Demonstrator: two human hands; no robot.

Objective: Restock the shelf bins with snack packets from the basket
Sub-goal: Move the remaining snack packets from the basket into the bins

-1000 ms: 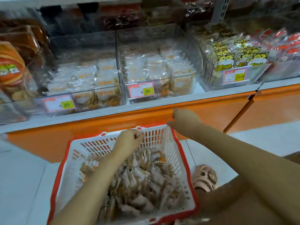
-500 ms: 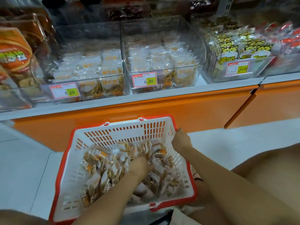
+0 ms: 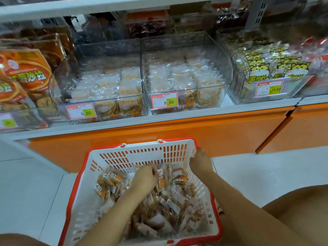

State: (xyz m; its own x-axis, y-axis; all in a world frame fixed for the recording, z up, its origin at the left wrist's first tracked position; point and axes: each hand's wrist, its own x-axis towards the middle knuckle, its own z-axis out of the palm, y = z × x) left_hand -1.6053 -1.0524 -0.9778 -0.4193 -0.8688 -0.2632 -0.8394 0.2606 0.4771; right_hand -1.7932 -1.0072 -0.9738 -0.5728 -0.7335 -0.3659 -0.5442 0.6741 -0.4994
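Below the shelf bins (image 3: 186,71), left hand (image 3: 145,176) digs among packets (image 3: 170,201), grip hidden; right hand (image 3: 201,161) clasps basket (image 3: 142,153) rim.

The left hand (image 3: 145,176) has its fingertips buried in the packets (image 3: 170,197), so whether it's gripping one can't be told. The right hand (image 3: 200,161) is smeared with motion blur at the far right rim of the basket (image 3: 142,153); its grip is unclear. The basket's near edge is cut off by the frame. Small print on the price tags (image 3: 164,102) is unreadable.
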